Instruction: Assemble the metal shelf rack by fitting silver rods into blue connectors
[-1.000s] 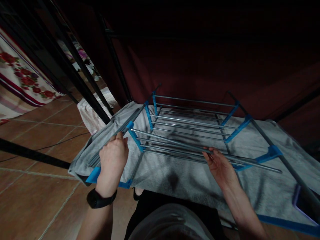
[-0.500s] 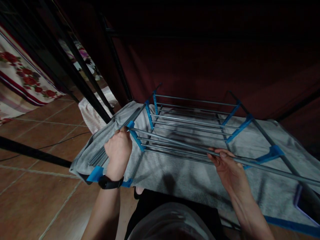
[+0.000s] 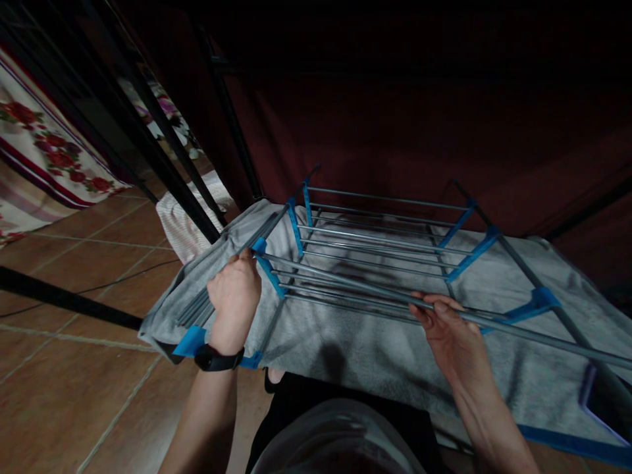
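Grey cloth (image 3: pixel 306 342) beneath rod (image 3: pixel 385 291) slanted down-right, right hand (image 3: pixel 451 336) around it, left hand (image 3: pixel 234 293) clenched

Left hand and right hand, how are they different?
The left hand shows its back, while the right hand shows its palm side. The left has a black wristband; the right has none. The left is beside a blue connector; the right grips a long rod. Neither wears a glove.

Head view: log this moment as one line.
left hand: curled beside blue bracket | right hand: holding metal rod | rod bundle: on grey cloth
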A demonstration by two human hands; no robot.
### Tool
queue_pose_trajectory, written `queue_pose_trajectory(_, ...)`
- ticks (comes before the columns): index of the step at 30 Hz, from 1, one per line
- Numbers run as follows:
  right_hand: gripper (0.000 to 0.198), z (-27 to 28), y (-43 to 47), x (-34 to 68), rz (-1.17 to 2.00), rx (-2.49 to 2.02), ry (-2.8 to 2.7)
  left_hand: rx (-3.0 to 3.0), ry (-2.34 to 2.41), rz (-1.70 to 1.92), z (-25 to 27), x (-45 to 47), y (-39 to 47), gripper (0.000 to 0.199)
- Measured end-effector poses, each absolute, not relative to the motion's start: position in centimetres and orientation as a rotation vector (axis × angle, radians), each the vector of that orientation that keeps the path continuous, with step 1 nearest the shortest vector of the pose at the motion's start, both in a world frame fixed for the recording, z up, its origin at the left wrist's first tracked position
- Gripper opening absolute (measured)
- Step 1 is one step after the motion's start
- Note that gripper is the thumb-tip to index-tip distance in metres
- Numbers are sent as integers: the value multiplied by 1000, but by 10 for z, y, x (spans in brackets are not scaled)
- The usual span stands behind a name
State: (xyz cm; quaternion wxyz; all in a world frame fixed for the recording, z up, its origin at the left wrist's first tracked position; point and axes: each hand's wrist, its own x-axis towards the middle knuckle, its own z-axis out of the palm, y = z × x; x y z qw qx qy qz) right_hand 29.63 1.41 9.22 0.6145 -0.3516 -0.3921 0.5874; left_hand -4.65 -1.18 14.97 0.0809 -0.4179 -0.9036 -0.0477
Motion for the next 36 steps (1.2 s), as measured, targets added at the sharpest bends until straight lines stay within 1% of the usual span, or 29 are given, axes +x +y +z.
queue_pose_trajectory(9,9,91,23,291,1386,-781,-839,-1259,-2712,-174,147,-49,-13,50)
queue_pose_trajectory(17,11,87,26,296,1380,-817,-832,-1235,-2734,-201,150,-46,-12,49)
queue_pose_trajectory(22,9,83,26,297,1383,-825,-808,-1270,-2691,-186,148,-47,-13,45)
queue_pose_trajectory(36,9,84,24,295,1383,-817,-818,-1248,-2725,-153,150,-47,-11,46)
